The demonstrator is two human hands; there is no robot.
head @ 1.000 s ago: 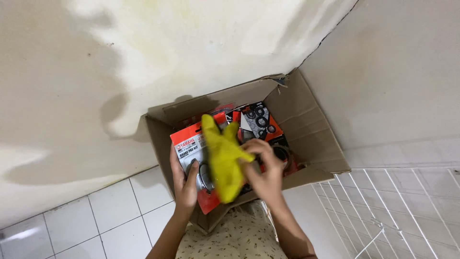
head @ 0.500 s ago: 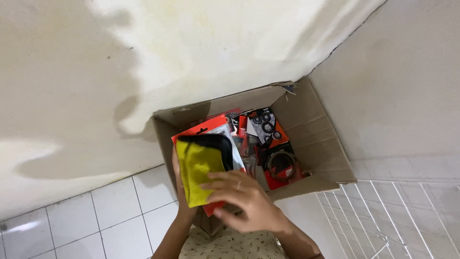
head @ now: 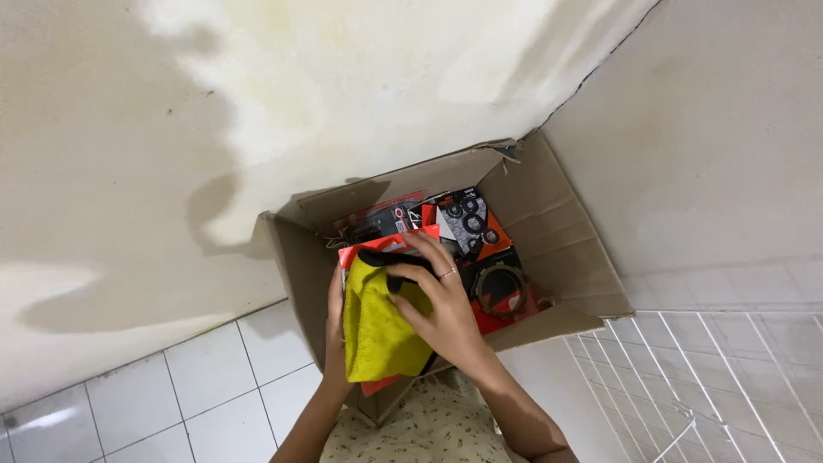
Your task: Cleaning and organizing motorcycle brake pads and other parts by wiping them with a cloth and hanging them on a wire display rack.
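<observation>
An open cardboard box (head: 561, 223) stands in the corner of two walls. Inside lie orange and black product packages (head: 467, 225), some picturing round parts. My left hand (head: 335, 313) grips the left edge of an orange package draped with a yellow cloth (head: 377, 330). My right hand (head: 435, 300) lies flat on top of the cloth and a black item (head: 386, 255) at its upper edge, pressing them down. A ring shows on one right finger.
White floor tiles (head: 197, 394) lie to the left of the box. A white wire rack (head: 720, 386) is at the lower right. Stained cream walls (head: 257, 111) rise behind the box. My patterned clothing (head: 420, 429) shows at the bottom.
The yellow cloth, held up bunched a second ago, now lies folded flat over the package. My right hand moved from the cloth's side to on top of it.
</observation>
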